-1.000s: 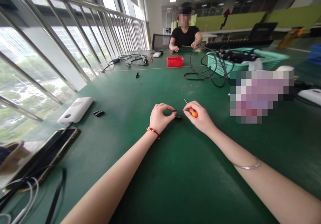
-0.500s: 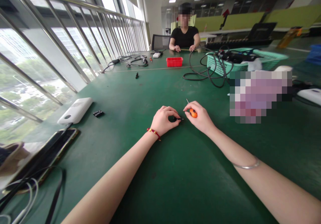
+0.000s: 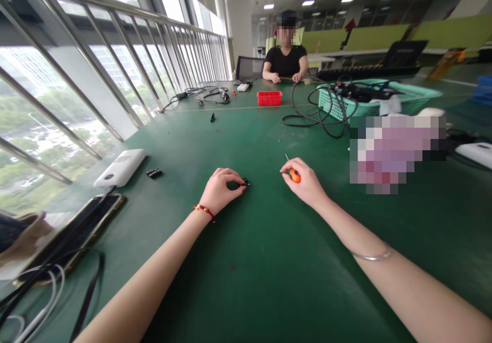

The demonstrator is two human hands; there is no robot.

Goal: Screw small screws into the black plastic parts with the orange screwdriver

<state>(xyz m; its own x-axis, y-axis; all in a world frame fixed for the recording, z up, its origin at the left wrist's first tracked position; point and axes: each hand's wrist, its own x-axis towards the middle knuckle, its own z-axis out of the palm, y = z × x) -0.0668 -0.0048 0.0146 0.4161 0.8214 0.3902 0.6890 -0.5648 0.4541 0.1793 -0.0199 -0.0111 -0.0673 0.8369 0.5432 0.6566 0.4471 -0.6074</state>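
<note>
My left hand (image 3: 223,189) is closed in a pinch, thumb against fingers, on a small black part (image 3: 244,182) with a bit of metal at its end. The fingers cover much of the part, so its kind does not show. To the right, my right hand (image 3: 303,176) is wrapped round a screwdriver (image 3: 295,175) with an orange and black handle. Its thin metal shaft points up and away from me. A gap of green tabletop (image 3: 265,220) separates the two hands. Left of my left hand lies a small black block (image 3: 154,173).
A white power bank (image 3: 121,167) and a phone (image 3: 82,230) with cables lie at the left. Farther off are a red tray (image 3: 269,98), a small black piece (image 3: 212,118) and a green basket (image 3: 418,94) with black cables. Across the table sits a person (image 3: 286,61).
My left hand has moved left, away from the screwdriver, with the small black part in its pinch. My right hand stays nearly in place. The view has shifted slightly.
</note>
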